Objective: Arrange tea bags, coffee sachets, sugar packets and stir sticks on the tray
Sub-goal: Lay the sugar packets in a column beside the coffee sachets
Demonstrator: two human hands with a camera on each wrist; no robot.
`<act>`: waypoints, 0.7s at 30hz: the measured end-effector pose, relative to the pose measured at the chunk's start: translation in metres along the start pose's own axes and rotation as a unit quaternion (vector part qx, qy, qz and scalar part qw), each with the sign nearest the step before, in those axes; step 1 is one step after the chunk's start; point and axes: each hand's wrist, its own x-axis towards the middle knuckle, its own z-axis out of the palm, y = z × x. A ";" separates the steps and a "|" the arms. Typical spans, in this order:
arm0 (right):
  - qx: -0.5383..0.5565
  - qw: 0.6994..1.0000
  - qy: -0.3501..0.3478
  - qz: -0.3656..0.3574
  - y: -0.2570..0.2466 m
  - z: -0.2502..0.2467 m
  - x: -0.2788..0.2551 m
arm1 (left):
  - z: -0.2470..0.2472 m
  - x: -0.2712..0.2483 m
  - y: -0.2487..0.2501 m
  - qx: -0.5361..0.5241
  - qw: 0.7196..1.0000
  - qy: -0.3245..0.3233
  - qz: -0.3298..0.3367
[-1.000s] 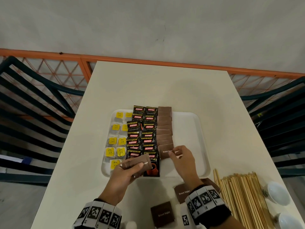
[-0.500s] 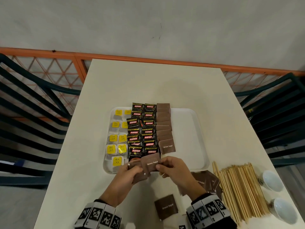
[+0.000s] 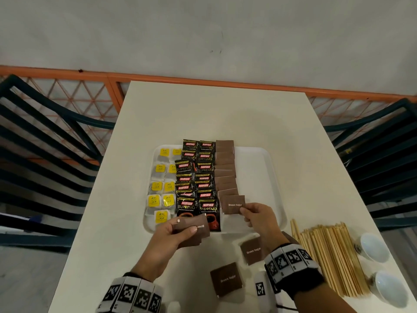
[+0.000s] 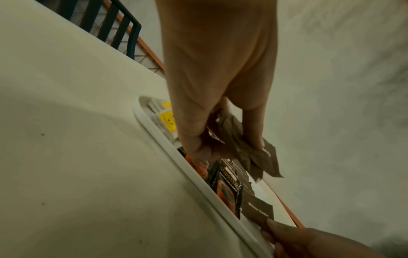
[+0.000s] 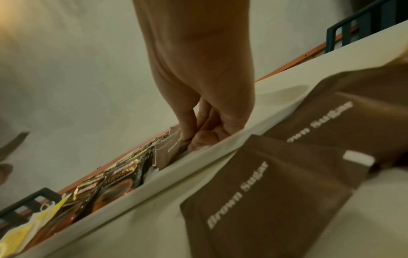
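A white tray [image 3: 259,168] holds yellow-tagged tea bags [image 3: 161,185] at the left, black coffee sachets [image 3: 196,177] in the middle and a column of brown sugar packets [image 3: 225,170] beside them. My right hand [image 3: 259,216] pinches a brown sugar packet [image 3: 233,204] at the near end of that column, on the tray [image 5: 167,172]. My left hand [image 3: 178,231] grips a small stack of brown sugar packets [image 3: 198,229] above the tray's near edge [image 4: 198,176]; the stack [image 4: 249,157] fans out below the fingers.
Loose brown sugar packets [image 3: 226,282] lie on the cream table [image 3: 214,114] near me. A pile of wooden stir sticks [image 3: 327,254] sits at the right, with two white cups [image 3: 374,247] beyond it. Dark chairs [image 3: 45,141] flank the table.
My right hand took one sugar packet from the stack in my left hand and carried it up-right to the near end of the sugar column. The left hand kept the stack.
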 end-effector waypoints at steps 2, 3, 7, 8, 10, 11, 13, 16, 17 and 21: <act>-0.026 1.000 0.010 -0.003 0.000 0.003 0.004 | 0.004 -0.002 0.001 -0.007 1.000 0.016 0.004; -0.042 0.999 0.015 -0.009 0.000 0.005 0.006 | 0.006 -0.002 0.001 -0.011 1.000 0.021 0.005; -0.093 0.995 0.038 -0.030 -0.001 0.008 0.007 | 0.010 -0.005 0.000 -0.019 0.999 0.034 0.007; -0.098 0.994 0.043 -0.034 -0.001 0.009 0.006 | 0.011 -0.006 0.001 -0.022 0.999 0.036 0.007; -0.104 0.993 0.047 -0.036 -0.002 0.009 0.004 | 0.013 -0.006 0.001 -0.022 0.999 0.038 0.005; -0.104 0.993 0.043 -0.039 -0.002 0.008 0.001 | 0.015 -0.010 0.001 -0.022 0.999 0.044 0.007; -0.092 0.994 0.045 -0.034 -0.002 0.009 0.002 | 0.014 -0.009 0.003 -0.022 0.999 0.044 0.009; -0.090 0.993 0.057 -0.042 -0.005 0.010 -0.002 | 0.017 -0.011 0.008 -0.022 0.999 0.045 0.018; -0.095 0.992 0.059 -0.063 -0.007 0.010 -0.005 | 0.018 -0.012 0.009 -0.019 0.999 0.044 0.022; -0.070 0.979 -0.126 -0.143 -0.031 0.011 -0.037 | 0.022 -0.016 0.014 -0.004 0.998 0.037 0.041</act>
